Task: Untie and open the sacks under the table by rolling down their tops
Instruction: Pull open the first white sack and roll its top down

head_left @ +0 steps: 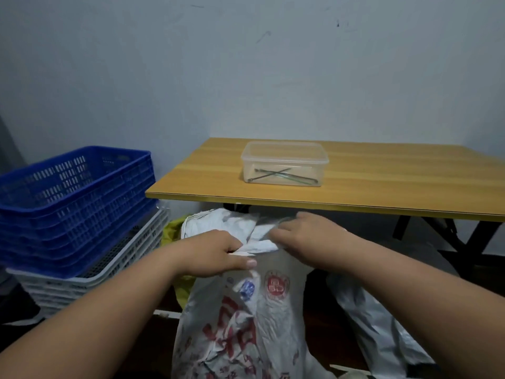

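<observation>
Both hands on the top of the white printed sack, just in front of the bench edge.

Left hand [218,254] pinches the bunched neck of the sack [246,318], thumb on top, fingers curled round the fabric. Right hand [306,231] grips the same bunched top from the other side, fingers curled into the folds; fingertips are blurred. Sack stands on the floor with red and blue print facing the camera, top at about the level of the bench [382,181] front edge. A second pale sack [382,329] lies slumped just right of it. On the bench: a clear lidded box [284,164] holding a few thin dark rods, possibly cable ties. Left of the bench: blue crates [73,203] stacked on white crates [90,280]. Something yellow-green [172,231] sits behind the sack, mostly hidden.
</observation>
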